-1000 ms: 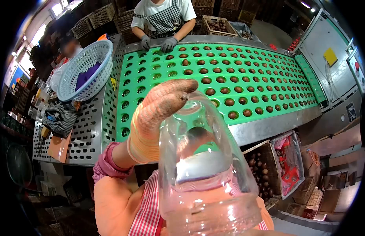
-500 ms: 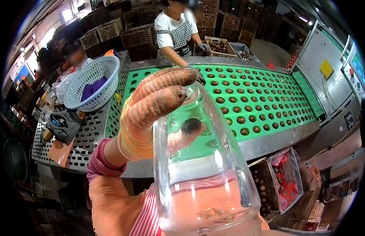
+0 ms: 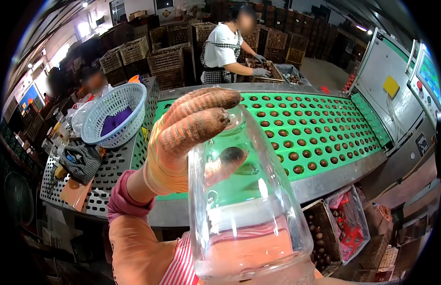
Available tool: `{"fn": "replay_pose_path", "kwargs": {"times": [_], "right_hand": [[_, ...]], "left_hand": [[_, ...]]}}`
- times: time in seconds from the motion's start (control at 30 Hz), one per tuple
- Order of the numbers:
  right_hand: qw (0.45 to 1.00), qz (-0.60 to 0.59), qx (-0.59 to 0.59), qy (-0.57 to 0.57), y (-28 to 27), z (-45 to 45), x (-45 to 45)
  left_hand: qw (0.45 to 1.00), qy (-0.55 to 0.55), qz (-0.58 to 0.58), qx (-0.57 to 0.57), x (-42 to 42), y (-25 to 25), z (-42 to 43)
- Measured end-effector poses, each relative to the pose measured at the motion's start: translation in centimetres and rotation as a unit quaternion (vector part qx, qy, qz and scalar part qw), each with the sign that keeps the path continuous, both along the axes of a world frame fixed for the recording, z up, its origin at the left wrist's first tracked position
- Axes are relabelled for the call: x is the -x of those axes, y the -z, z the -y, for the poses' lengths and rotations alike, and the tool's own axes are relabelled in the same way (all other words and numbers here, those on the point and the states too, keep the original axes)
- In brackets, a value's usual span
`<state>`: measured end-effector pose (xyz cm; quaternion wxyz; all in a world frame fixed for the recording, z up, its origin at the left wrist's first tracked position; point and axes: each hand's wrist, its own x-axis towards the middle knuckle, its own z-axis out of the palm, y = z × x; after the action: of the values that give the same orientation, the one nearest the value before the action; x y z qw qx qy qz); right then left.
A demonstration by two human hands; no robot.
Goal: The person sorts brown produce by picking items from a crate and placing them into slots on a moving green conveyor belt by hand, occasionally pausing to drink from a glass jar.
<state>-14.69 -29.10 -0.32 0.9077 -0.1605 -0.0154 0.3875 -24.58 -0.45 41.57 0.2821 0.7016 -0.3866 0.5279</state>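
Note:
My left hand [image 3: 189,130], in a striped, dirt-stained orange knit glove, is closed around a clear jar [image 3: 251,223]. The gloved fingers wrap over its narrower far end, and the thumb shows through the transparent wall. Tilted, the jar fills the lower middle of the view, its wide end close to the camera. Whether any liquid is in it I cannot tell. Behind it, a green tray conveyor [image 3: 296,174] carries rows of brown egg-shaped items [image 3: 312,166] in round pockets. My right hand is not visible.
A co-worker [image 3: 220,50] stands across the conveyor, hands at a crate [image 3: 276,73]. A blue basket [image 3: 90,124] with purple cloth sits left, near a checkered bag [image 3: 83,161]. On the right are a machine cabinet [image 3: 377,71] and a crate of brown items [image 3: 320,237] below.
The co-worker has drawn a hand back from the conveyor and turned to the crate, both hands there now. My view has shifted slightly; my hand still holds the jar.

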Motion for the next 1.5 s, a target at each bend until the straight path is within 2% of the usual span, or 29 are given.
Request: {"fn": "replay_pose_path", "kwargs": {"times": [0.4,0.6,0.8,1.13,1.3,1.5], "right_hand": [[1.000,-0.024,-0.003,0.009,0.0,0.1,0.4],[1.000,-0.030,0.004,0.006,0.4,-0.1,0.0],[1.000,-0.025,0.007,0.003,0.2,0.0,0.2],[1.000,0.019,0.001,0.005,-1.2,-0.2,0.4],[1.000,-0.016,0.008,0.005,-0.7,-0.1,0.3],[1.000,-0.006,0.005,-0.004,-0.5,0.0,0.2]], "left_hand": [[0.998,0.024,0.015,0.048,-1.2,1.1,0.5],[0.997,0.017,0.070,-0.036,-3.1,1.6,-2.2],[0.996,0.038,0.036,0.071,-1.6,1.6,-0.1],[0.997,0.024,0.042,0.067,-1.5,1.1,-0.4],[0.993,-0.012,0.112,-0.035,-3.1,1.1,-2.9],[0.997,-0.001,0.047,0.065,-1.4,1.2,-0.5]]}}
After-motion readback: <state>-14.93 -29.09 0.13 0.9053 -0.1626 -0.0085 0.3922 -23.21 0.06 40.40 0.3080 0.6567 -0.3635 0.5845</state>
